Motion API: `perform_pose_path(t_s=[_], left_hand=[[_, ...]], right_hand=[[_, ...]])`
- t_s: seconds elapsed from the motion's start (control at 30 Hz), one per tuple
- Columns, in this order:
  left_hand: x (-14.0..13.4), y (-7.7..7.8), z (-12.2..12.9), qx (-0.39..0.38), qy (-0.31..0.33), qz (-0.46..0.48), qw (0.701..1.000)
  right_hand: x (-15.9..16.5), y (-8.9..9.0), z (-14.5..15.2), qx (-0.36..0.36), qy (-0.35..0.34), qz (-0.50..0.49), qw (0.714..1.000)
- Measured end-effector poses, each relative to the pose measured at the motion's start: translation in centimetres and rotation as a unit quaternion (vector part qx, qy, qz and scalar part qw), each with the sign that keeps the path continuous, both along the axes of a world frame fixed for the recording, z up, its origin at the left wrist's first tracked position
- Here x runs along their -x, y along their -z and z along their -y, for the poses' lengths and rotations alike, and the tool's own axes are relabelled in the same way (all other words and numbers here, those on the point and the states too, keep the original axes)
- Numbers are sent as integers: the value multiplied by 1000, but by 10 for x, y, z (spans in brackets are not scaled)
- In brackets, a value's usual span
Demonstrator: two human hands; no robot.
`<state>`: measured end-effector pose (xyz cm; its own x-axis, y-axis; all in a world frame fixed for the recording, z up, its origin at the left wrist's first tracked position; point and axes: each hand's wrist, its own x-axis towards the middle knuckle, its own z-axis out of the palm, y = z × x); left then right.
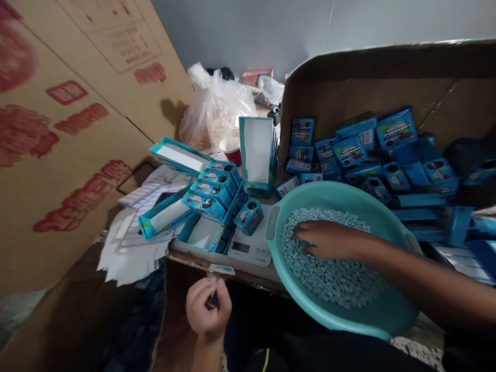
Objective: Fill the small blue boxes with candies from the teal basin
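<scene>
My right hand (329, 238) reaches into a turquoise basin (391, 214) of small pale-blue candies (329, 284). Its fingertips touch the candies, with a gap between thumb and fingers; no held candy shows. In front of the table edge, my left hand (208, 308) is closed, thumb and forefinger pinched together; what it holds, if anything, is hidden. A small blue candy box (248, 216) stands on the white digital scale (258, 256). Left of the scale, an open blue display tray (201, 233) holds several similar boxes (215, 188) in a row.
Behind the basin, a large cardboard box (321, 93) contains many blue packs (351, 151). Empty display trays (256, 150) stand upright near a red cup (232, 150) and a plastic bag (217, 106). Papers (132, 243) overhang the left table edge beside a tall carton (77, 170).
</scene>
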<state>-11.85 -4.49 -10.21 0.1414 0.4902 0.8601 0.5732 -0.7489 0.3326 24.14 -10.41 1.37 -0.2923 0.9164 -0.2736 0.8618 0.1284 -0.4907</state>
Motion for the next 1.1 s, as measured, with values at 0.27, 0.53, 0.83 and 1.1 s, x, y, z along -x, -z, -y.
perform_pose_path(t_s=[0.27, 0.53, 0.83, 1.1], left_hand=[[47, 37, -6, 176, -191, 111, 959], [55, 86, -9, 338, -231, 186, 893], [35, 118, 31, 452, -84, 132, 878], [74, 74, 20, 294, -106, 109, 944]], right_hand=[[10, 14, -2, 59, -3, 6, 998], [20, -10, -19, -136, -11, -11, 991], [71, -37, -111, -135, -119, 128, 975], [98, -128, -78, -297, -70, 65, 950]])
